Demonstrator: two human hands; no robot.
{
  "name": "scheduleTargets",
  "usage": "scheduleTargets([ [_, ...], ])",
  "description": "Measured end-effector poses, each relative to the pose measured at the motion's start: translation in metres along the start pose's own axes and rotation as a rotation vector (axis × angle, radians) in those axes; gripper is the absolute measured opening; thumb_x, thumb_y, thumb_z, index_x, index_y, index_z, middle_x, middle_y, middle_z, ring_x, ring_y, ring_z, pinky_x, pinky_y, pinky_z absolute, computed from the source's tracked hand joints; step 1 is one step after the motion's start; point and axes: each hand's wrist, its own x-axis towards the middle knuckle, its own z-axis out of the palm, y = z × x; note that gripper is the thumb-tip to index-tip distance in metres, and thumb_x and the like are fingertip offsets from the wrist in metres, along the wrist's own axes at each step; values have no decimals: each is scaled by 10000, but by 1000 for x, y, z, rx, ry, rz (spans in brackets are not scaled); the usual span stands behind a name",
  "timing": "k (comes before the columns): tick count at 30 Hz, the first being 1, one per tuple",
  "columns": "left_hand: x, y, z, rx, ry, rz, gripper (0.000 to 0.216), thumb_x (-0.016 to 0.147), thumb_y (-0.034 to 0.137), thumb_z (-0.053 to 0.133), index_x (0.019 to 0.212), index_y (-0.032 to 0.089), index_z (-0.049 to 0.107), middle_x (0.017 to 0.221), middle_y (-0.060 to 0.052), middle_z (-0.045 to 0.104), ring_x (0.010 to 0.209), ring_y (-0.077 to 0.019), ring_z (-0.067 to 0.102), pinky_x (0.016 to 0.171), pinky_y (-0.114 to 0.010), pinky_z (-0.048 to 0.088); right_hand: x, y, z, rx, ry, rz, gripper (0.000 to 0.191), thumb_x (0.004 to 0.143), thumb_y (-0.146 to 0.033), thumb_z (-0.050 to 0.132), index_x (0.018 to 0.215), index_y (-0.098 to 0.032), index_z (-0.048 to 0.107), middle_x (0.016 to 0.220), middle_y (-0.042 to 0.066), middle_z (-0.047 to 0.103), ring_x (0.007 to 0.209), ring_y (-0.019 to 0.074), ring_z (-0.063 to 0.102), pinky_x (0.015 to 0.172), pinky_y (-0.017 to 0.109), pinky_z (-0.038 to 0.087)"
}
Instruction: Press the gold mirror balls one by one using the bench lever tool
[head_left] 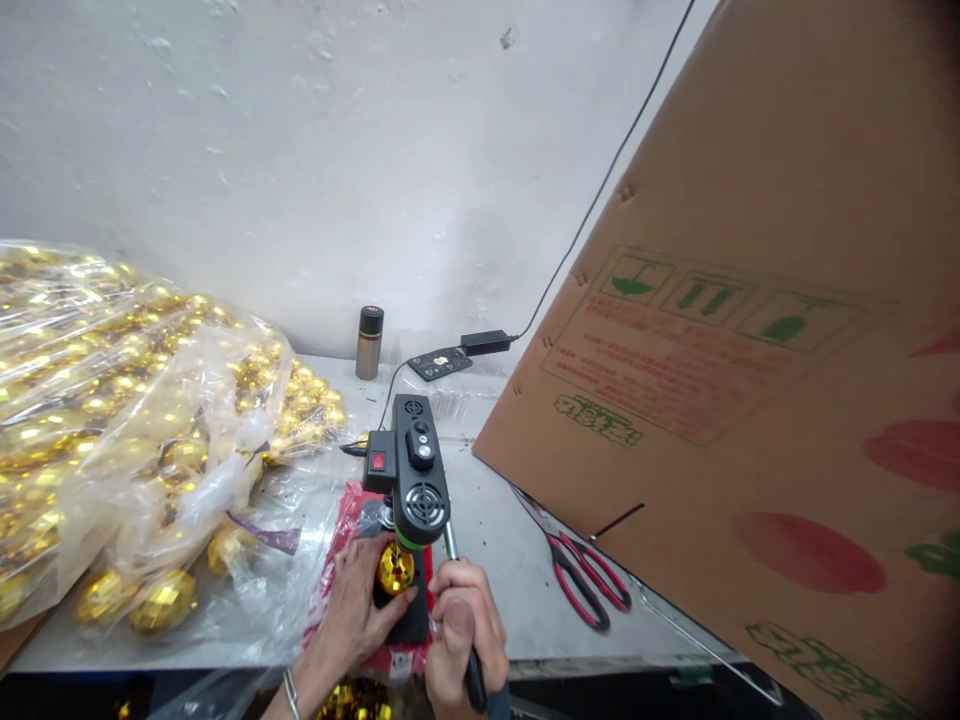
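While the black bench tool (415,470) stands near the middle of the grey table (502,560), both hands work right at its near end. The left hand (358,612) curls its fingers and thumb around a small gold faceted ball (395,568), holding it up against the underside of the tool's rounded head, just below the round grille. The right hand (463,640) is closed in a fist around a lever handle (459,610) that runs down from the right side of the tool; a metal rod shows above the knuckles and a black grip below them. A red switch (378,461) sits on the tool's left side. Under the tool and the left hand lies a red plastic bag (337,540). To the left of the tool, clear plastic bags (127,420) full of gold balls are heaped on the table, a few balls lying close to the left hand. To the right of the tool lie red-handled scissors (585,580), and beyond them a large cardboard box (750,350) leans over the table. Behind the tool, by the white wall, stand a small dark-capped bottle (368,342) and a black power adapter (486,343) with its cable.
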Motion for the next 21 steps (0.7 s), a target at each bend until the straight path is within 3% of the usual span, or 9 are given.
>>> scheduleTargets([
  [6,0,2,-1,-21,-7,-10,399,888,457,721,1199,209,685,1087,-126,752,1024,-352,679,912,-511,537,-3,2,6,24,65,-19,359,1092,-185,375,759,-248,491,733,-55,562,655,117,543,734,246,463],
  [16,1,4,-2,-40,-29,-37,395,885,461,730,1202,228,687,1100,-123,758,1046,-355,682,940,-527,529,5,-5,7,-14,95,-54,391,1082,-190,387,700,-233,456,688,-53,521,581,103,524,619,243,454],
  [21,1,4,0,-38,-10,-30,406,889,479,730,1206,228,692,1113,-127,761,1050,-357,691,936,-531,535,-7,3,8,-12,91,-9,389,1076,-179,381,698,-230,457,701,-46,532,605,111,513,676,261,464],
])
